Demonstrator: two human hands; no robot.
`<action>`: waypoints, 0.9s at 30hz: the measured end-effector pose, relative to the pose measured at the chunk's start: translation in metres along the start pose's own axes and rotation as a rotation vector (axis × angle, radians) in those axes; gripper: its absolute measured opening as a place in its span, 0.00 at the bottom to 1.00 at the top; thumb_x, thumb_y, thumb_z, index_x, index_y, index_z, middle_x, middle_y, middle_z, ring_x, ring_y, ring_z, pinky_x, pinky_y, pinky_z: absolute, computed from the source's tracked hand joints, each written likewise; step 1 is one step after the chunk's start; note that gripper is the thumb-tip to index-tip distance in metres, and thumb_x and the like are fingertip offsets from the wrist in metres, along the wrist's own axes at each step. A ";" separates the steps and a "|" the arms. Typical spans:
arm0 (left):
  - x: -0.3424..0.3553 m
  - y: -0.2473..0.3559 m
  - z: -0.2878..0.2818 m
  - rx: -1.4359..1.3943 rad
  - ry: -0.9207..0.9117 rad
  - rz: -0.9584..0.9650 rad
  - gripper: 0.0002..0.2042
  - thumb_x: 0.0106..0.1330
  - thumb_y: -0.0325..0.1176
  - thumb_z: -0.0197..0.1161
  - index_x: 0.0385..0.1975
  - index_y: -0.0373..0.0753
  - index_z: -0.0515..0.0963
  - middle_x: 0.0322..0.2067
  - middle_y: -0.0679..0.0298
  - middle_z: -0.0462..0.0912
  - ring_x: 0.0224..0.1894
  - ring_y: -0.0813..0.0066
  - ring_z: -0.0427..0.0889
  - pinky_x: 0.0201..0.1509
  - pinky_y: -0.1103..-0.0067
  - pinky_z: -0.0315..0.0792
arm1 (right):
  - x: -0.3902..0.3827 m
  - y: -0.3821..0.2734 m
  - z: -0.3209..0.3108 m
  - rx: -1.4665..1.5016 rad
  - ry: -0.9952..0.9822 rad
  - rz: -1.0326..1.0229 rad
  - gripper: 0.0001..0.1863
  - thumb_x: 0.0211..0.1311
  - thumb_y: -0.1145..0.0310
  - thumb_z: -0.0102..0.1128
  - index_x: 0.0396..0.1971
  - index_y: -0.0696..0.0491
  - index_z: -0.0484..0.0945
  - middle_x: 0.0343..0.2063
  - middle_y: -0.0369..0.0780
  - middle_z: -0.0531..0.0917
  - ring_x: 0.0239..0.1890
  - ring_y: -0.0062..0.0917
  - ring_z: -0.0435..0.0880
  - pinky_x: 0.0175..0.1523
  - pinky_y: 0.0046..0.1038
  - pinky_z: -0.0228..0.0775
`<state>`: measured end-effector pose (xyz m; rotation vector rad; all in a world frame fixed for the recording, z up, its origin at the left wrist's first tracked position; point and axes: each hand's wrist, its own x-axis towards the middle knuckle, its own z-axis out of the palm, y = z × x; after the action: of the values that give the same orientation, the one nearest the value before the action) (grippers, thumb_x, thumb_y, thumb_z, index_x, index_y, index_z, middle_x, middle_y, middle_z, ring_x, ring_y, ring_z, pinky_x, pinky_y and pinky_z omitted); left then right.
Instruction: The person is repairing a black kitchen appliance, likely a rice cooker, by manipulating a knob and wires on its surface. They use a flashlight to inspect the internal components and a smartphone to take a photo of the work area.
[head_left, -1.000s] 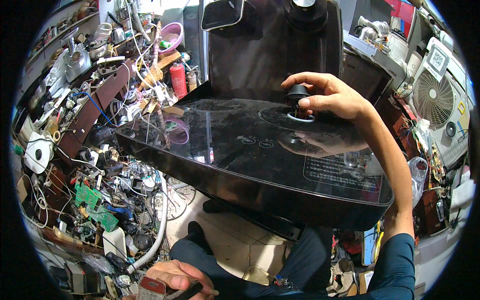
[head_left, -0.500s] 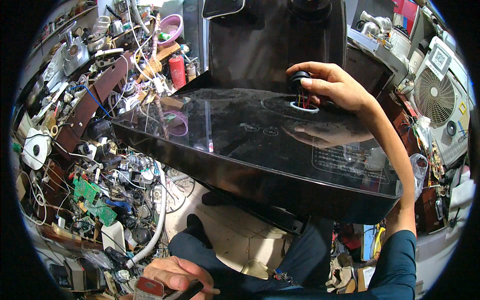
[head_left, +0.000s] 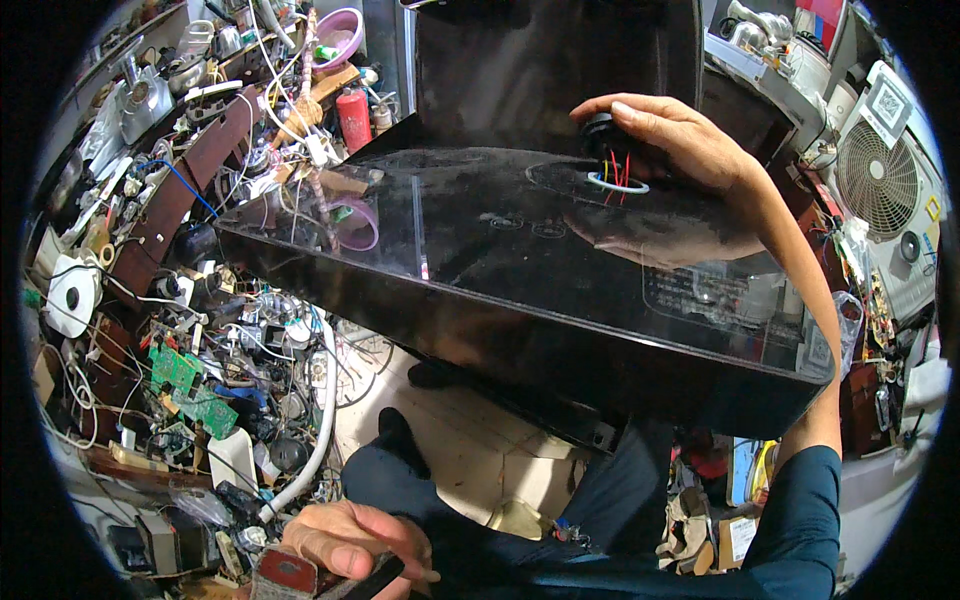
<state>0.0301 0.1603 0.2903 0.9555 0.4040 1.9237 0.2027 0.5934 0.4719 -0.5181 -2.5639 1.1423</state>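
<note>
A large glossy black panel (head_left: 470,265) with a thick rim lies before me, dusty at its back. Above it, my right hand (head_left: 695,140) is closed around a round black fitting (head_left: 598,130). Red and yellow wires (head_left: 615,172) run from the fitting down through an opening edged by a pale ring (head_left: 640,188). Low at the left, my left hand (head_left: 345,540) curls around a black stick-like object (head_left: 372,580); its kind is unclear. Against those fingers sits a reddish-brown flat piece in a worn grey surround (head_left: 287,572).
An upright black board (head_left: 555,80) rises behind the panel. Circuit boards (head_left: 205,412), cables and parts pile up at the left, near a white hose (head_left: 325,420). A red cylinder (head_left: 354,122) stands at the back. A fan unit (head_left: 880,180) is at the right.
My right hand has raised the round fitting a little, so more of the wires shows above the ring. The view has shifted slightly. My left hand keeps its grip.
</note>
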 end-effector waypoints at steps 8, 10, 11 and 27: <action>0.012 0.001 -0.008 -0.812 -0.102 -0.485 0.23 0.78 0.29 0.54 0.67 0.23 0.62 0.44 0.34 0.81 0.33 0.57 0.86 0.34 0.73 0.82 | -0.001 -0.004 -0.005 -0.024 -0.021 0.031 0.26 0.79 0.46 0.50 0.63 0.47 0.80 0.34 0.31 0.80 0.32 0.15 0.74 0.37 0.20 0.66; 0.026 0.007 -0.018 -1.321 -0.377 -0.866 0.25 0.80 0.32 0.53 0.68 0.20 0.60 0.44 0.33 0.81 0.31 0.58 0.87 0.30 0.75 0.82 | 0.002 0.006 -0.006 0.063 -0.024 -0.001 0.26 0.78 0.46 0.50 0.64 0.47 0.80 0.33 0.31 0.81 0.32 0.15 0.74 0.37 0.20 0.66; 0.028 0.009 -0.018 -1.304 -0.357 -0.874 0.25 0.80 0.33 0.53 0.68 0.20 0.61 0.44 0.33 0.81 0.30 0.57 0.87 0.29 0.74 0.82 | 0.002 0.008 -0.007 0.045 -0.028 -0.014 0.26 0.78 0.46 0.50 0.64 0.47 0.80 0.33 0.31 0.81 0.32 0.15 0.74 0.37 0.20 0.66; -0.019 -0.046 0.004 -0.610 0.179 0.499 0.15 0.75 0.32 0.62 0.54 0.27 0.78 0.40 0.54 0.83 0.41 0.58 0.87 0.42 0.72 0.81 | -0.006 -0.002 -0.009 0.120 0.005 0.033 0.26 0.77 0.49 0.56 0.64 0.50 0.79 0.37 0.34 0.82 0.33 0.16 0.76 0.40 0.22 0.71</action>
<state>0.0656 0.1679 0.2566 0.5016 -0.3528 2.3825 0.2111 0.5955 0.4783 -0.5362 -2.4724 1.2949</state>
